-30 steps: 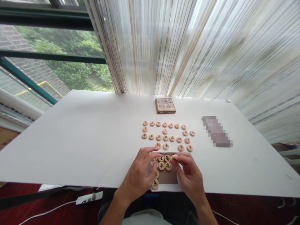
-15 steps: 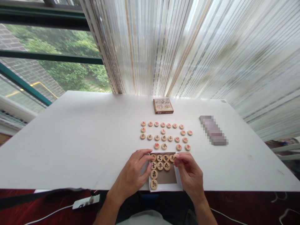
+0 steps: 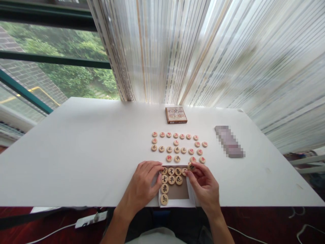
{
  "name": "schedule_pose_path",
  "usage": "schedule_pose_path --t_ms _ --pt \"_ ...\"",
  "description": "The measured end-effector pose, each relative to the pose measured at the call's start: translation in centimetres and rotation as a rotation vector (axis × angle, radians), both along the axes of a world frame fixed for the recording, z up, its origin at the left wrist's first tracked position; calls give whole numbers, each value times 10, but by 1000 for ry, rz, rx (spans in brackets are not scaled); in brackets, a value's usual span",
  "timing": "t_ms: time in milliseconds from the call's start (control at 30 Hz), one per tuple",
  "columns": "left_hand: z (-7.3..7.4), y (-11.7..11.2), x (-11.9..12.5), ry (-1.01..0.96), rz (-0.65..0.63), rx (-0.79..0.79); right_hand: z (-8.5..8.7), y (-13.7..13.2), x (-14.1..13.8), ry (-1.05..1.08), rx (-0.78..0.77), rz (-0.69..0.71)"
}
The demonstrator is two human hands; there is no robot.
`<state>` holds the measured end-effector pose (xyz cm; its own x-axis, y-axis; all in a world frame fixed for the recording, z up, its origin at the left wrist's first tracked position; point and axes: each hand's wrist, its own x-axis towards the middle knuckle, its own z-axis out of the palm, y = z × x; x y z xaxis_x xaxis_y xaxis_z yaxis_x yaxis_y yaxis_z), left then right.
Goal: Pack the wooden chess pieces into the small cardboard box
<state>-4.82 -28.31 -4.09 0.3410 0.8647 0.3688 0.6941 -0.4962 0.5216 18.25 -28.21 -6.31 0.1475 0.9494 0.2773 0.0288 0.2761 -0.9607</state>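
A shallow open box [image 3: 179,194] lies at the near edge of the white table [image 3: 88,152], with several round wooden chess discs [image 3: 171,179] set in rows along its far and left sides. My left hand [image 3: 142,184] rests against the box's left wall, fingers curled on its far corner. My right hand [image 3: 203,184] is at the box's right side and pinches one wooden disc [image 3: 191,166] by the far right corner. Beyond the box, several loose discs [image 3: 177,145] with red or black characters lie in rows on the table.
A small printed box lid [image 3: 176,115] lies farther back at the middle. A blurred-out flat object [image 3: 230,141] sits to the right. Striped curtains hang behind the table; a window is at the left. A power strip [image 3: 90,218] and cables lie on the floor.
My right hand has lifted its pinched disc slightly up and away from the box's top row. My left hand shifted a little left along the box, uncovering more discs.
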Motion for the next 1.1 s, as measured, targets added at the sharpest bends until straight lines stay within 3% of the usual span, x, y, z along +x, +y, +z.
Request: schedule_pose_path --t_ms 167,400,1100 --pt "4 -4 -5 -12 19 -15 0 1 1 -27 17 15" --pt "15 -13 -2 -68 -73 -127 -3 1 5 -84 44 38" --pt "12 -13 -3 -20 -106 -105 6 -1 2 -159 92 -48"
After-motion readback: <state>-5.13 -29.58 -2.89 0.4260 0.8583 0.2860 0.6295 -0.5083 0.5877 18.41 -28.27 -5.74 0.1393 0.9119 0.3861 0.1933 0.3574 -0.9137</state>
